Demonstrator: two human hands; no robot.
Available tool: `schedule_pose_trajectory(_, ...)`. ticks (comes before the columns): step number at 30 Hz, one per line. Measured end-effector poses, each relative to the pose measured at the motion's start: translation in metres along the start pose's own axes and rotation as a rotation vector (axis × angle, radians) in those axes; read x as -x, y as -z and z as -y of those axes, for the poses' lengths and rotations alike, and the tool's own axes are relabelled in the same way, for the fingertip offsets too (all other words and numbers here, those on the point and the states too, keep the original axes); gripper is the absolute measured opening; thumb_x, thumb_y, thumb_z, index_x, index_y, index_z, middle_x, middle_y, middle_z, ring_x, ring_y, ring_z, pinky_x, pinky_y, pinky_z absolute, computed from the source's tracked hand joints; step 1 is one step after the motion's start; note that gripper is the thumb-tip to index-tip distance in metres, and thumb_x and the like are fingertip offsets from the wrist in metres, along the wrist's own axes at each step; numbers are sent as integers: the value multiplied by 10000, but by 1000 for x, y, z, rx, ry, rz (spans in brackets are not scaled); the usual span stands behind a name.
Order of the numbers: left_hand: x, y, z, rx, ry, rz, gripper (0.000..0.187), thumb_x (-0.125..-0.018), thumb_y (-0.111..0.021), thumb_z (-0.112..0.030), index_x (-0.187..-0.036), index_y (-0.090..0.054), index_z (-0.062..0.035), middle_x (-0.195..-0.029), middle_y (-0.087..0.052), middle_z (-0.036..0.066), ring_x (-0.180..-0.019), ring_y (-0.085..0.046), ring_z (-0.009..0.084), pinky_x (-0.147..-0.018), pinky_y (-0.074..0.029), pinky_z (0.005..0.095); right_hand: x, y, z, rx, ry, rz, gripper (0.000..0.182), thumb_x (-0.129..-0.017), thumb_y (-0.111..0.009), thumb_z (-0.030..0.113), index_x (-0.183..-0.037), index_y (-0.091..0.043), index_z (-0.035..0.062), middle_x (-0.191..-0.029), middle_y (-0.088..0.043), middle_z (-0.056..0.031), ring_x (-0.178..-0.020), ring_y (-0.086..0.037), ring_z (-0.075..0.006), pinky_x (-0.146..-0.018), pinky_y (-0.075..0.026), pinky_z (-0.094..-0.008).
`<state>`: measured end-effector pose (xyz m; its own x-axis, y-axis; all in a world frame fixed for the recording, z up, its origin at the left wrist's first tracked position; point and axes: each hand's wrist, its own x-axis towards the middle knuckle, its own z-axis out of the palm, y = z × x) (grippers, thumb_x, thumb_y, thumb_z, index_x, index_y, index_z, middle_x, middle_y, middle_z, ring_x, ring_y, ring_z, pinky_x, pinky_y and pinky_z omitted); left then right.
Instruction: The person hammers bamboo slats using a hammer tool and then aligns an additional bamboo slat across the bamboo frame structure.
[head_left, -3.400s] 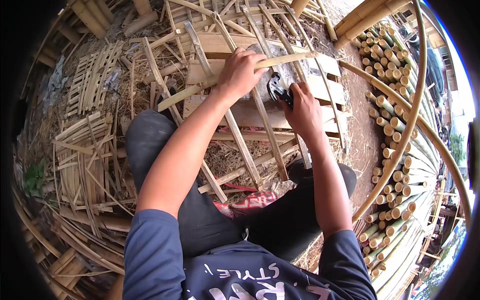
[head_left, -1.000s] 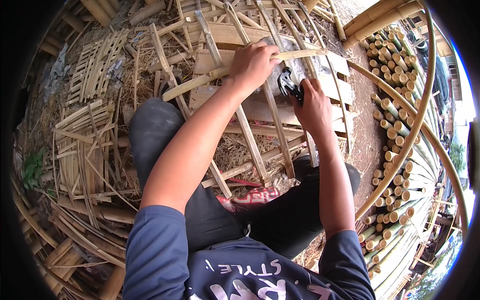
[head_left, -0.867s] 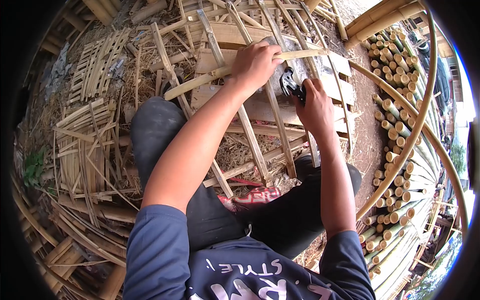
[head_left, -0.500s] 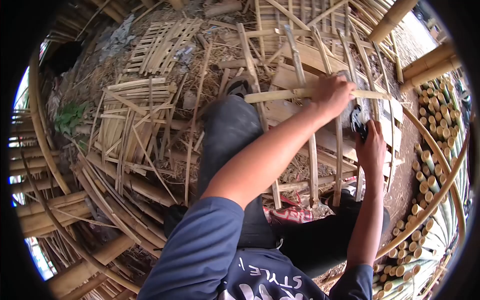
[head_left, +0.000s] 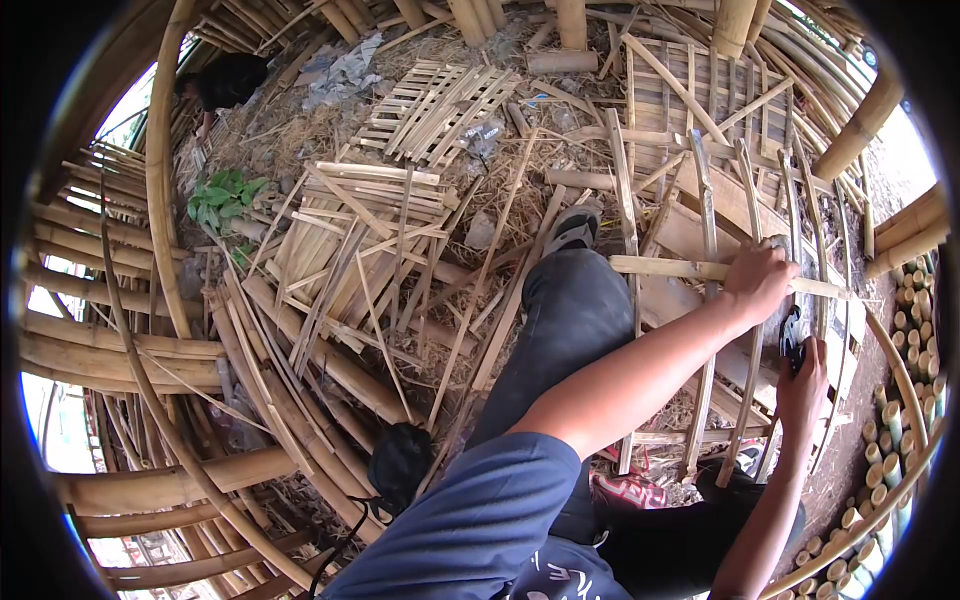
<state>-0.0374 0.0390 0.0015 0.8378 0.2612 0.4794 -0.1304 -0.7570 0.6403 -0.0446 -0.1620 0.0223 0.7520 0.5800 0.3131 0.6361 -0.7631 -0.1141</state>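
Observation:
My left hand [head_left: 762,284] is closed on a flat bamboo crosspiece [head_left: 672,267], which lies over several upright bamboo slats [head_left: 708,230]. Just below and to the right, my right hand [head_left: 803,385] is wrapped round a black and silver hand tool [head_left: 792,340]. The tool's head points up toward the crosspiece, between two of the slats. What kind of tool it is cannot be made out. Part of the frame rests in front of my bent knee [head_left: 575,300], over pale flat boards [head_left: 670,310].
Slat panels [head_left: 435,110] and loose strips [head_left: 350,250] cover the straw-strewn ground at the left. A black pouch [head_left: 400,462] lies by my thigh. Cut bamboo poles [head_left: 890,470] are stacked at the right. Another person [head_left: 232,82] crouches at the far left.
The view has swung left, so the frame and both hands appear farther right and lower. Both hands keep their holds, and the other person now shows more clearly.

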Motion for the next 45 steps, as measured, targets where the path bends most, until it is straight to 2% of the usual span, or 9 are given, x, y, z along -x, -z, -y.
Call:
schedule_pose_trajectory(6, 1, 7, -2, -6, -28, -21, 72, -855, -680, -144, -871, -746, -121, -843, -683, 128, -862, -688, 284, -806, -512, 462, -1, -1, 1, -18, -17, 12, 447, -822, -701, 31, -1227, -526, -37, -1219, -567, -229, -1007, -651, -413, -832, -541, -467)
schedule_pose_trajectory(10, 0, 2, -1, -22, 17, 32, 110, -828, -743, -199, -901, -756, -118, -874, -694, 86, -921, -662, 263, -836, -500, 466, -1, 1, 2, -30, -9, -7, 421, -810, -712, 36, -1187, -535, -27, -1173, -575, -223, -1015, -648, -406, -826, -539, -471)
schedule_pose_trajectory(13, -2, -4, 7, -24, -127, -121, 118, -839, -733, -219, -898, -761, -121, -753, -692, 103, -727, -673, 244, -684, -538, 411, -5, 7, 9, -35, -154, 118, 369, -812, -718, 58, -1135, -546, 6, -1132, -587, -199, -950, -662, -400, -791, -542, -477)
schedule_pose_trajectory(16, -7, 5, 2, 69, 3, 85, 113, -867, -711, -186, -927, -747, -97, -820, -708, 106, -768, -687, 259, -730, -562, 416, -3, 9, 9, -51, -55, 36, 335, -821, -727, 91, -1099, -549, 34, -1076, -596, -174, -881, -673, -396, -743, -543, -492)
schedule_pose_trajectory(21, -5, 16, -4, 24, -33, 79, 125, -855, -710, -174, -939, -731, -83, -871, -702, 117, -830, -695, 307, -755, -558, 455, -3, 10, 11, -17, -63, 79, 347, -824, -746, 133, -1083, -536, 37, -1090, -583, -160, -839, -670, -399, -693, -542, -483)
schedule_pose_trajectory(30, -6, 23, -5, -38, -73, 101, 100, -853, -704, -183, -918, -729, -110, -848, -687, 123, -801, -696, 320, -733, -559, 457, -4, 11, 12, -55, -76, 68, 348, -834, -759, 220, -1024, -537, 31, -1081, -583, -164, -839, -659, -418, -699, -524, -502)
schedule_pose_trajectory(34, -7, 25, -6, -88, -108, 128, 144, -857, -708, -185, -966, -734, -94, -903, -695, 128, -855, -696, 312, -776, -562, 450, -4, 12, 14, -42, -97, 89, 346, -842, -756, 228, -1028, -541, 30, -1097, -585, -173, -845, -659, -429, -705, -525, -509)
schedule_pose_trajectory(35, -7, 26, -6, -108, -115, 141, 160, -859, -709, -185, -984, -733, -89, -920, -697, 128, -870, -696, 308, -790, -564, 447, -4, 14, 16, -46, -120, 99, 347, -808, -747, 100, -1080, -547, 17, -1098, -589, -164, -875, -652, -395, -714, -533, -474)
schedule_pose_trajectory(45, -17, 48, -26, -239, -161, 175, 307, -891, -704, -189, -1148, -688, -22, -1036, -710, 140, -1000, -676, 281, -876, -579, 423, -4, 13, 15, -73, -96, 79, 303, -837, -741, 124, -1042, -542, 21, -1075, -586, -168, -858, -641, -397, -712, -521, -474)
